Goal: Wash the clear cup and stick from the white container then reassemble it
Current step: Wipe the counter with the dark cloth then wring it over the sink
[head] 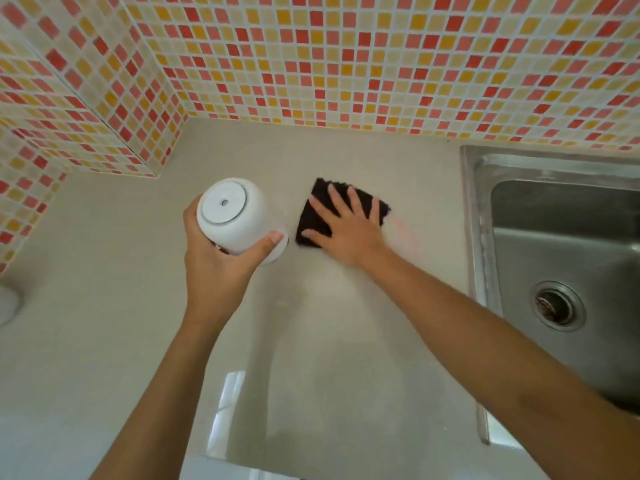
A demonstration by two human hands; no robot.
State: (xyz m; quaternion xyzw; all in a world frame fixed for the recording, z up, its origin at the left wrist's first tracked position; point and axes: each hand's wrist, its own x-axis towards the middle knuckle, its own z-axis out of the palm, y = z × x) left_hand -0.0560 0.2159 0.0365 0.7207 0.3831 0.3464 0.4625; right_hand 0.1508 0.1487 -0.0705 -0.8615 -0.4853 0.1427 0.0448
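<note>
The left hand (pixel 214 268) gripped the white container (pixel 232 216), fingers curled round its far side and the thumb pressed along the near side. The container was held clear of the tabletop (pixel 311 341) and tipped over, so that its round flat base, with a small hole at the centre, faced up toward the camera. A white rim showed just below the thumb at the container's lower end; whether it was part of the container or a separate piece could not be told.

The right hand (pixel 346 233) lay open, palm down, with straight spread fingers pressing on a dark cloth (pixel 313 220). The cloth lay flat on the tabletop, just to the right of the container, and its jagged far edge showed beyond the fingertips. A faint pink smear (pixel 405 233) marked the tabletop just right of the cloth and hand.

Both bare forearms reached in from the lower edge of the view across the pale, glossy tabletop. At the right a steel sink (pixel 554 237) was set into the tabletop, with its round drain (pixel 557 304) in the basin floor. A wall of small red, orange and cream mosaic tiles (pixel 346 64) rose behind the tabletop and turned a corner at the left. A blurred white object (pixel 7 303) sat at the far left edge, well apart from the hands.
</note>
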